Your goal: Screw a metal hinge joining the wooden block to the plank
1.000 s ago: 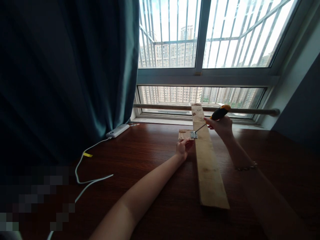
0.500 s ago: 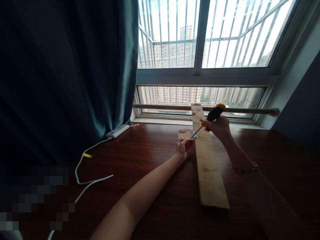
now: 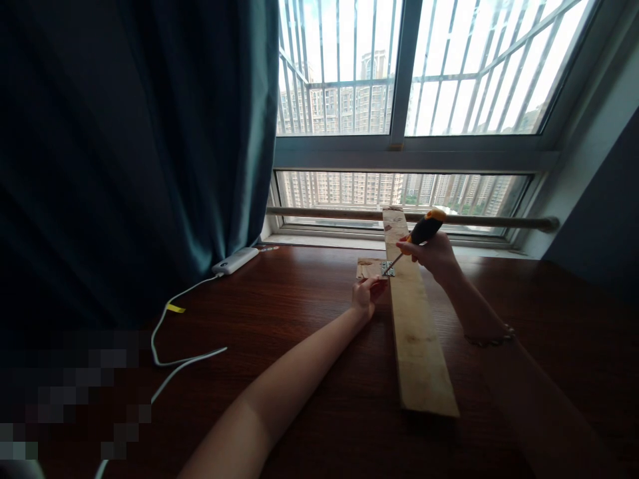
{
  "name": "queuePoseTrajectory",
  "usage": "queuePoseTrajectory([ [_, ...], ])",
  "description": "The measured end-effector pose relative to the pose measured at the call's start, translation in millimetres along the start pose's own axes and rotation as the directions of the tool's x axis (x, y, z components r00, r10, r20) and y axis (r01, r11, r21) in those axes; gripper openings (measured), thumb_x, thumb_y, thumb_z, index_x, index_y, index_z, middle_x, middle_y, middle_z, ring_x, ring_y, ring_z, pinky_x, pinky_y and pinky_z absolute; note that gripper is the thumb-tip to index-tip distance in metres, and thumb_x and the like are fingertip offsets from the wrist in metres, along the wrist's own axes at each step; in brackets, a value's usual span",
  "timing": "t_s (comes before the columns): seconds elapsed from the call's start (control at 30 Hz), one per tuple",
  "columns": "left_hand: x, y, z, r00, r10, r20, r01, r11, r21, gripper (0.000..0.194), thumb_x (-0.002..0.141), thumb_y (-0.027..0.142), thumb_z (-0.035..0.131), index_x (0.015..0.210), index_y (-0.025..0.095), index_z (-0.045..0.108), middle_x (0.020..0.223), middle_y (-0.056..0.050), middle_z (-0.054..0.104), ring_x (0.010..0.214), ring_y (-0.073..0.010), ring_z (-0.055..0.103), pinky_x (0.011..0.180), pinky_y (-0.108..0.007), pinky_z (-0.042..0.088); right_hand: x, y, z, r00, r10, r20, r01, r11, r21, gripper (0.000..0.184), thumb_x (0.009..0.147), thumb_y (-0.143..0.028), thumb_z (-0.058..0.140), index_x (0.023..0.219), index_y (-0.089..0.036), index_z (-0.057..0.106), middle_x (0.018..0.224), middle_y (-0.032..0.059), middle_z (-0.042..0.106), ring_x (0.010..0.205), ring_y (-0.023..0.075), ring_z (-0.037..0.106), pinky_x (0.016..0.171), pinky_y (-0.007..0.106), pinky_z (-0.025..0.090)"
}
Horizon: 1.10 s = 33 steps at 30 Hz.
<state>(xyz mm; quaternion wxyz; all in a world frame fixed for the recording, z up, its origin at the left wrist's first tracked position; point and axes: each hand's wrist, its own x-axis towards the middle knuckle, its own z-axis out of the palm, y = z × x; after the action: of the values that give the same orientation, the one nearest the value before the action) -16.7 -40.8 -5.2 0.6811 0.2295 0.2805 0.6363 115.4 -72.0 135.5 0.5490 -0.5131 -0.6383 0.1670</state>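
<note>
A screwdriver (image 3: 425, 227) with a black and yellow handle is gripped in my right hand (image 3: 436, 256), its shaft slanting down to the left. Its tip meets a small metal hinge (image 3: 388, 268) that lies across the joint between a long wooden plank (image 3: 417, 339) and a short wooden block (image 3: 369, 268). The block sits against the plank's left side. My left hand (image 3: 364, 294) is at the block's near edge beside the hinge, fingers bent closed on that edge. Any screw under the tip is too small to make out.
The brown wooden tabletop (image 3: 299, 299) runs to a barred window. A white power strip (image 3: 235, 261) with a white cable (image 3: 187, 362) lies at the left, by a dark blue curtain (image 3: 210, 133). A horizontal rail (image 3: 329, 213) crosses behind the plank.
My right hand and the screwdriver handle have shifted slightly left and down, with the tip still on the hinge. The left hand, block and plank stay as they were.
</note>
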Motion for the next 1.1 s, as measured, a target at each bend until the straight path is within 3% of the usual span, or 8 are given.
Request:
queuePoseTrajectory([
  [0.1, 0, 0, 0.1, 1.000, 0.010, 0.001, -0.010, 1.000, -0.005, 0.010, 0.058, 0.013, 0.068, 0.065, 0.011, 0.061, 0.062, -0.006, 0.068, 0.060, -0.0152, 0.064, 0.071, -0.028, 0.050, -1, -3, -4, 0.992, 0.059, 0.107, -0.077, 0.981, 0.176, 0.028, 0.053, -0.035, 0.075, 0.067, -0.012, 0.066, 0.057, 0.0042, 0.065, 0.043, 0.0138, 0.057, 0.038, 0.023, 0.045],
  [0.2, 0, 0, 0.2, 1.000, 0.015, 0.004, -0.015, 1.000, -0.012, 0.009, 0.058, 0.013, 0.068, 0.065, 0.011, 0.061, 0.062, -0.006, 0.067, 0.059, -0.0152, 0.064, 0.070, -0.029, 0.050, -1, -7, -13, 0.969, 0.114, 0.219, -0.184, 0.926, 0.331, 0.030, 0.048, -0.028, 0.079, 0.069, -0.012, 0.066, 0.064, 0.0052, 0.067, 0.052, 0.0155, 0.062, 0.047, 0.026, 0.053],
  [0.33, 0, 0, -0.1, 1.000, 0.008, 0.014, -0.008, 1.000, -0.008, 0.011, 0.058, 0.014, 0.068, 0.066, 0.011, 0.061, 0.063, -0.006, 0.068, 0.061, -0.0152, 0.064, 0.071, -0.028, 0.049, 0, -9, -21, 0.939, 0.142, 0.314, -0.259, 0.891, 0.372, 0.034, 0.045, -0.025, 0.080, 0.073, -0.012, 0.066, 0.071, 0.0070, 0.069, 0.061, 0.0204, 0.067, 0.056, 0.030, 0.057],
  [0.47, -1, 0, -0.2, 1.000, 0.008, 0.022, -0.008, 1.000, -0.010, 0.011, 0.058, 0.014, 0.068, 0.066, 0.011, 0.061, 0.062, -0.005, 0.067, 0.061, -0.0148, 0.064, 0.068, -0.027, 0.049, 0, -9, -15, 0.994, 0.082, 0.068, -0.084, 0.996, 0.041, 0.029, 0.052, -0.038, 0.076, 0.062, -0.013, 0.065, 0.053, 0.0038, 0.066, 0.050, 0.0207, 0.065, 0.051, 0.031, 0.054],
  [0.6, -1, 1, 0.0, 1.000, 0.008, 0.017, -0.008, 1.000, -0.008, 0.011, 0.058, 0.014, 0.068, 0.065, 0.011, 0.060, 0.062, -0.006, 0.067, 0.060, -0.0149, 0.064, 0.065, -0.026, 0.049, -2, -6, -5, 0.988, -0.105, -0.110, 0.070, 0.956, -0.286, 0.033, 0.065, -0.047, 0.063, 0.054, -0.016, 0.064, 0.040, 0.0003, 0.060, 0.046, 0.0199, 0.063, 0.057, 0.031, 0.051],
  [0.73, 0, 1, -0.3, 1.000, 0.002, -0.001, -0.002, 1.000, -0.004, 0.010, 0.059, 0.013, 0.068, 0.065, 0.011, 0.060, 0.061, -0.005, 0.067, 0.059, -0.0148, 0.064, 0.067, -0.027, 0.049, -2, -5, -1, 0.984, -0.075, -0.162, 0.030, 0.964, -0.263, 0.036, 0.067, -0.049, 0.061, 0.052, -0.016, 0.064, 0.040, 0.0010, 0.060, 0.046, 0.0200, 0.064, 0.055, 0.029, 0.050],
  [0.9, 3, -1, -2.1, 1.000, 0.002, 0.003, -0.002, 1.000, 0.008, 0.009, 0.059, 0.013, 0.067, 0.065, 0.011, 0.061, 0.063, -0.006, 0.068, 0.061, -0.0155, 0.064, 0.069, -0.028, 0.049, -1, -5, -4, 0.964, 0.019, -0.264, -0.044, 0.995, -0.090, 0.033, 0.064, -0.046, 0.064, 0.056, -0.014, 0.066, 0.046, 0.0028, 0.064, 0.043, 0.0187, 0.063, 0.046, 0.026, 0.050],
  [1.1, 5, -3, -3.0, 1.000, 0.012, -0.009, -0.012, 1.000, 0.008, 0.012, 0.058, 0.015, 0.069, 0.066, 0.012, 0.060, 0.063, -0.006, 0.068, 0.061, -0.0161, 0.065, 0.070, -0.029, 0.050, 3, 6, -1, 0.959, -0.044, -0.280, 0.004, 0.990, -0.142, 0.035, 0.064, -0.048, 0.064, 0.054, -0.015, 0.065, 0.046, 0.0031, 0.064, 0.047, 0.0201, 0.065, 0.055, 0.028, 0.052],
])
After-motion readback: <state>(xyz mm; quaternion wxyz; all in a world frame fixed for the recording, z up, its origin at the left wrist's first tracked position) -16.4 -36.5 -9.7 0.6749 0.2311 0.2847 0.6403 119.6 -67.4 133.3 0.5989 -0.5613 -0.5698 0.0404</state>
